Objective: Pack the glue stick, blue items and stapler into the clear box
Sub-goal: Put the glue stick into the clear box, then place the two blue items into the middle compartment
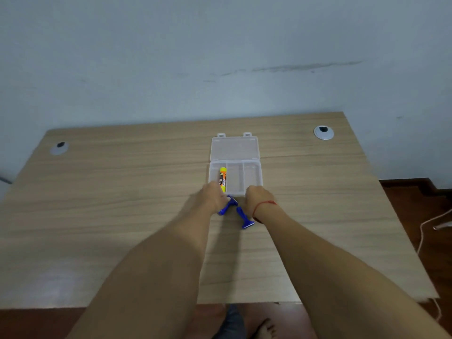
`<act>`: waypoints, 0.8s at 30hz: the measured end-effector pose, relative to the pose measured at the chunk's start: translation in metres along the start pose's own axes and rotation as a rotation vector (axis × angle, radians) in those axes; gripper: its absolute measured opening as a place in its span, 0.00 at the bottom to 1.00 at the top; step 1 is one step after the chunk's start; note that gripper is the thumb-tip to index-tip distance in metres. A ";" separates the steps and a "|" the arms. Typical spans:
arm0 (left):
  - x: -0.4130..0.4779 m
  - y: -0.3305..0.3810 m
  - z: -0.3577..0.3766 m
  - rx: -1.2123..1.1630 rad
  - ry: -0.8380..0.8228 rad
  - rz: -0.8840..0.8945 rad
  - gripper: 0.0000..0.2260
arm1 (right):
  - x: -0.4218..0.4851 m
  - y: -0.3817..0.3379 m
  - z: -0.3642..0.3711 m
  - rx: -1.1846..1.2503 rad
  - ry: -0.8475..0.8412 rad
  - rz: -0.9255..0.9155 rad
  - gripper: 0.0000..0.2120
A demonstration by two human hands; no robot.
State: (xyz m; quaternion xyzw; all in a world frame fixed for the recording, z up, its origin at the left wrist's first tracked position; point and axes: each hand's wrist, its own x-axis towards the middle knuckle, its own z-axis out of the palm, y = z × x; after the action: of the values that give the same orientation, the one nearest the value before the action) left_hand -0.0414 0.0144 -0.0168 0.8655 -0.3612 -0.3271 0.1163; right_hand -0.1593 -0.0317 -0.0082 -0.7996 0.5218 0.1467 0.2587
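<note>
The clear box (253,177) lies open on the wooden desk, its lid (234,148) folded back flat behind it. A yellow and orange glue stick (223,178) rests in the box's left compartment. Just in front of the box my left hand (212,198) is closed on one blue item (227,207). My right hand (256,199) is closed on a second blue item (245,217), whose wide end points toward me. No stapler is visible.
The wooden desk (122,204) stands against a pale wall. Two round cable grommets sit at the back left (59,147) and back right (323,132). A white cable (425,231) runs over the floor at right. Bare feet show under the desk's front edge.
</note>
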 end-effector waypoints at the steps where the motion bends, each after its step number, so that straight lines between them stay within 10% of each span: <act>1: -0.005 -0.002 0.004 0.011 -0.014 0.007 0.10 | -0.002 0.001 0.005 -0.021 -0.023 0.001 0.19; 24: 0.064 0.045 -0.039 -0.248 0.034 -0.016 0.10 | 0.048 -0.004 -0.038 0.300 0.045 0.167 0.22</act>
State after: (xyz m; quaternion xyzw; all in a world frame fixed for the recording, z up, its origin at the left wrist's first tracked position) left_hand -0.0077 -0.0639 0.0015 0.8527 -0.3089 -0.3556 0.2259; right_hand -0.1367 -0.0884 -0.0003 -0.7088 0.6082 0.0702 0.3503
